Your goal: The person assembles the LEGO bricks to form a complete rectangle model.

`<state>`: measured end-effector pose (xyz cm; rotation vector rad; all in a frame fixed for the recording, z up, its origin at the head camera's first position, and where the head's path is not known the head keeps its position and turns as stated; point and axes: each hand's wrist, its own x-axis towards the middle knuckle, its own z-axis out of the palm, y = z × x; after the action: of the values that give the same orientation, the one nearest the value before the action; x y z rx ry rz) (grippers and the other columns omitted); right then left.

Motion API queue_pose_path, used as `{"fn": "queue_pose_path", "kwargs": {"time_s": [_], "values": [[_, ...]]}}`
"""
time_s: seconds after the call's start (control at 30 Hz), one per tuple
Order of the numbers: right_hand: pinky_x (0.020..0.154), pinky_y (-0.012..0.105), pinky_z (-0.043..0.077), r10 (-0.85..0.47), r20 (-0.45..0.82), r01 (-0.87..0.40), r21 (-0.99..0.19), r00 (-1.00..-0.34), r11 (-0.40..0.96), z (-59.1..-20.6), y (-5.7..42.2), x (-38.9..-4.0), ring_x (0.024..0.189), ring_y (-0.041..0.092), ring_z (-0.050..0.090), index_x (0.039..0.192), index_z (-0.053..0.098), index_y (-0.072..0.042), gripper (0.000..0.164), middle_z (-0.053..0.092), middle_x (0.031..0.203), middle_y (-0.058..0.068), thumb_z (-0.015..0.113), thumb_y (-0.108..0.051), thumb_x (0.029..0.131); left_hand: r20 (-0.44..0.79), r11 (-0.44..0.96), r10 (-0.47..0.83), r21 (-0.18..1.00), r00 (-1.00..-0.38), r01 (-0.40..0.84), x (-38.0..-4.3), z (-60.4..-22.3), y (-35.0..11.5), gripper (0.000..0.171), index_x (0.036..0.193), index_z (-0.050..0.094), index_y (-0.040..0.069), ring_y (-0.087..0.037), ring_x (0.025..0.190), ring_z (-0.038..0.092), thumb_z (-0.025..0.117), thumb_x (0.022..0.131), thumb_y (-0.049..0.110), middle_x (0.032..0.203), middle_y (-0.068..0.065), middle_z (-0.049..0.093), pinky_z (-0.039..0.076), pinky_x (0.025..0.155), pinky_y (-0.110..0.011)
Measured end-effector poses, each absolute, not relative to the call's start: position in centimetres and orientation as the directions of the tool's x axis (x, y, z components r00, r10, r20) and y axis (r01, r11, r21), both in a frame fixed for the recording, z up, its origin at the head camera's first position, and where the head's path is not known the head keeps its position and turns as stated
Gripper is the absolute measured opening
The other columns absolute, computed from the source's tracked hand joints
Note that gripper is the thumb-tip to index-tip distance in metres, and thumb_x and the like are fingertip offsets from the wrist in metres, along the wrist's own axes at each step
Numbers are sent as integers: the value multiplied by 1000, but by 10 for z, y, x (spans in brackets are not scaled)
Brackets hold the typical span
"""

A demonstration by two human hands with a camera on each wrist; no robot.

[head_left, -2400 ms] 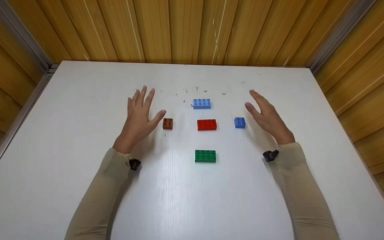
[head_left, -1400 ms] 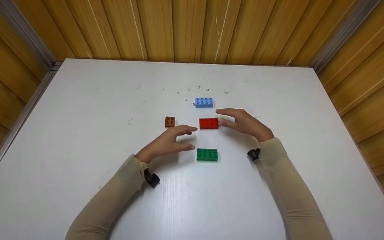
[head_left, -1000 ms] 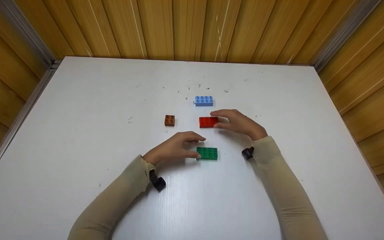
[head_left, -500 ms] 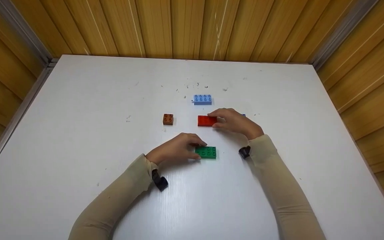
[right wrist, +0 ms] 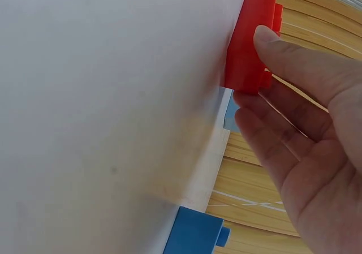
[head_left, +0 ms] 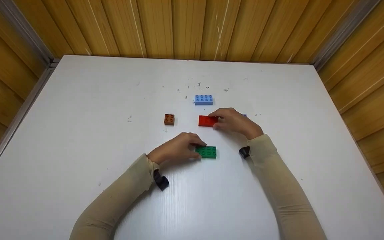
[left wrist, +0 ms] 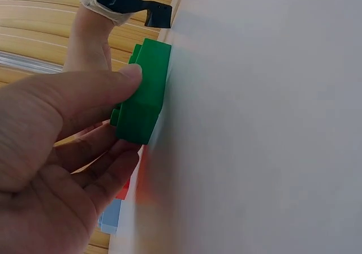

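Observation:
My left hand (head_left: 178,147) pinches the left end of a green building brick (head_left: 208,152), thumb on its near side and fingers at its far side. In the left wrist view the thumb presses the long face of the green brick (left wrist: 148,90). Farther back, my right hand (head_left: 234,122) grips the right end of a red brick (head_left: 206,121) between thumb and fingers. The right wrist view shows the thumb on the side of the red brick (right wrist: 249,44), its studs facing away from the table. Both bricks are at the white tabletop.
A light blue brick (head_left: 204,100) lies behind the red one. To the left sits a small brown brick (head_left: 169,119). A small blue brick (right wrist: 195,231) is mostly hidden behind my right hand in the head view. Wood-look panels (head_left: 185,30) edge the white table (head_left: 78,116).
Both hands came inward from beside the bricks. The left hand reached the green brick and took hold of it; the right hand took hold of the red one. The bricks stayed in place.

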<state>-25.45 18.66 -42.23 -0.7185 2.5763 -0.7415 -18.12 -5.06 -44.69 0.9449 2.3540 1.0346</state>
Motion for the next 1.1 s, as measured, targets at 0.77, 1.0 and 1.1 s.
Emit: {"fn": "queue_pose_path", "kwargs": {"time_s": [0.77,1.0,1.1], "values": [[108,43,40,-574,-205,-389,-554,-793,736,-420,192,-255,115,25,55,129,61,-9,42,61,129,9,70,-16,88,-114,540,673,751,-731,379,-189,-443,-54,36,119,69,8,-16,103,60,73,83,11,115,-4,69,48,97,-32],[106,43,42,-579,-191,-399,-554,-793,731,-421,196,-254,112,25,57,126,63,-7,41,63,126,10,71,-16,87,-106,553,656,741,-747,380,-193,-441,-59,36,118,69,5,-18,105,61,73,82,8,115,-7,69,48,97,-34],[107,42,42,-571,-202,-391,-548,-796,739,-422,197,-254,113,25,57,127,63,-9,41,63,126,9,72,-17,87,-127,571,640,739,-758,358,-194,-440,-59,36,119,68,5,-18,106,60,73,83,8,116,-7,68,48,98,-34]]}}
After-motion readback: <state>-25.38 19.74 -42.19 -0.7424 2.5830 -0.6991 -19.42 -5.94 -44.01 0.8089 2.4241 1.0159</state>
